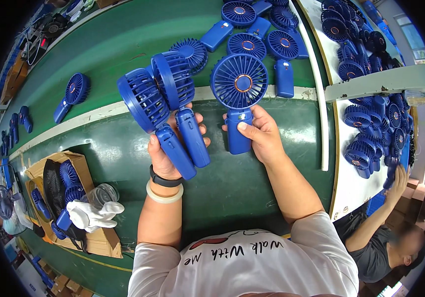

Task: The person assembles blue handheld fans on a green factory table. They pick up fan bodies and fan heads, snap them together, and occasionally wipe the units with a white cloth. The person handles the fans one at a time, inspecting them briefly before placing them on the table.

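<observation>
Two blue fans (pixel 165 106) in left hand (pixel 165 153), handles hiding its palm, one fan (pixel 239 96) in right hand (pixel 261 136)

Green conveyor belt (pixel 252 168) w/ white stripe, white side table (pixel 356 190), cardboard box (pixel 101 240), window (pixel 413 34) top right

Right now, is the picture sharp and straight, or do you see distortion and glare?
Head view: the white belt edge strip bends toward the dark round rim; the blue plastic handheld fan in the right hand is sharp; soft glare on the green conveyor belt.
</observation>
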Demonstrator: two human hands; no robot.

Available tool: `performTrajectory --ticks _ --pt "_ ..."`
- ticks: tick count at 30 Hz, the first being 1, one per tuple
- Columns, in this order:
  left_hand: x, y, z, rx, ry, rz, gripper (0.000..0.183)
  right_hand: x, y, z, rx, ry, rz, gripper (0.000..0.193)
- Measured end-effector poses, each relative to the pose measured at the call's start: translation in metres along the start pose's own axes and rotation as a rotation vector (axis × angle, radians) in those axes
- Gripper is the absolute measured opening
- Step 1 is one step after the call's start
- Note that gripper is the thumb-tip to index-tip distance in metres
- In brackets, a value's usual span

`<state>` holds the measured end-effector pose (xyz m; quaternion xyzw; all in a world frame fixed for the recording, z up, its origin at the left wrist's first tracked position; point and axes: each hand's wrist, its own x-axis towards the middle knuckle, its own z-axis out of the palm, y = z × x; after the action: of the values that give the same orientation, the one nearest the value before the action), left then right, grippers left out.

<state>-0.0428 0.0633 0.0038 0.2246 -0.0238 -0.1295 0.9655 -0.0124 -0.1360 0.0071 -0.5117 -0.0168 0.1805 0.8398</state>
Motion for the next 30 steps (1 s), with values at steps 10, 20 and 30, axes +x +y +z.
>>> performTrajectory --ticks 10,20,30 --pt "-0.001 -0.006 -0.006 0.115 0.038 0.033 0.092 -0.001 0.000 0.000 -0.039 -0.006 0.013 0.038" --pt "-0.003 -0.007 -0.001 0.229 0.035 -0.057 0.091 -0.002 0.001 -0.003 0.014 -0.023 0.035 0.039" --pt "-0.002 -0.012 0.019 0.184 -0.022 0.015 0.086 0.000 0.005 -0.005 0.112 -0.164 0.039 0.041"
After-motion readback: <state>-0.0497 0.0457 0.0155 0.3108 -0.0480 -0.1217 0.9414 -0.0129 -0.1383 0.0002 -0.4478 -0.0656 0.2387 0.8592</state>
